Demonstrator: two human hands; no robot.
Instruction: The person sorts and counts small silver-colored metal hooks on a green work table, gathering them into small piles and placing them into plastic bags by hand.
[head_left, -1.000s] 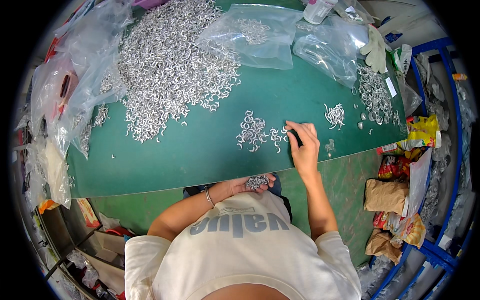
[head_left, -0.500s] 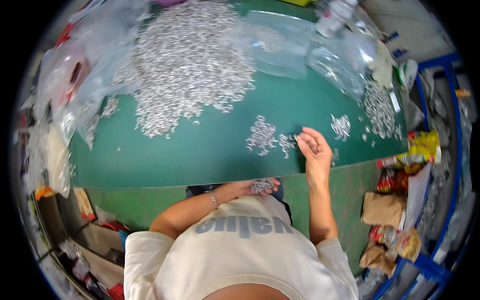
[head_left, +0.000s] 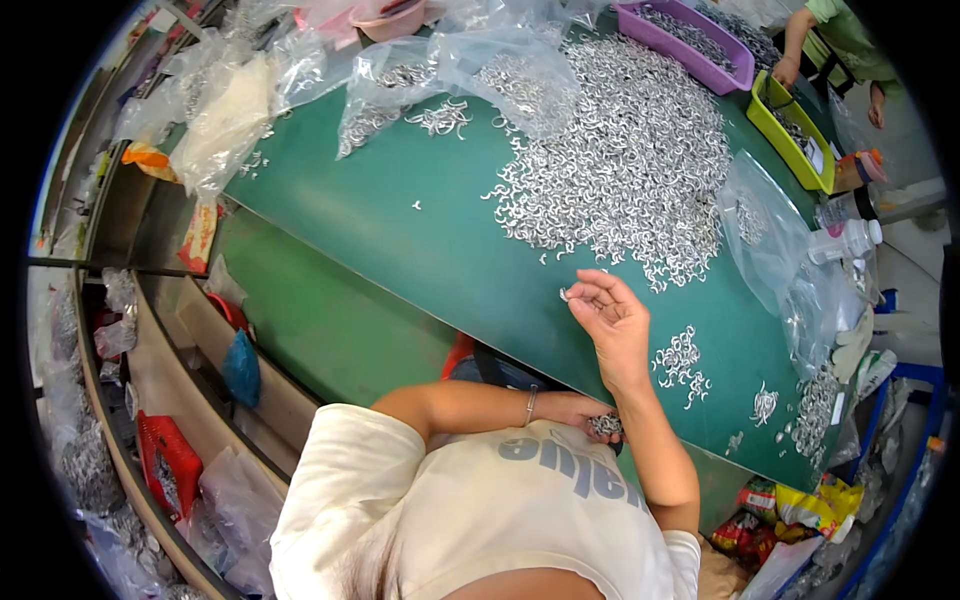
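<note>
My right hand (head_left: 618, 335) is raised over the green table (head_left: 440, 255), in front of the big heap. A small curved silvery metal piece (head_left: 565, 295) is pinched between its thumb and forefinger. Close to my body, below the table edge, my left hand (head_left: 577, 410) is cupped around a handful of similar metal pieces (head_left: 605, 425). A wide heap of these curved pieces (head_left: 625, 150) covers the table beyond my right hand. To the right of that wrist lies a smaller loose group of curved pieces (head_left: 680, 360).
A purple basket (head_left: 690, 35) and a lime-green basket (head_left: 795, 140) hold metal parts at the back, near another person's hand (head_left: 786, 72). Clear plastic bags (head_left: 755, 230) lie right of the heap. A tiny cluster (head_left: 764, 404) and a ring pile (head_left: 815, 415) sit at the right corner.
The view has swung left. My right hand has moved left, away from the smaller loose group, and a single piece now shows at its fingertips. My left hand stays by my body with its handful.
</note>
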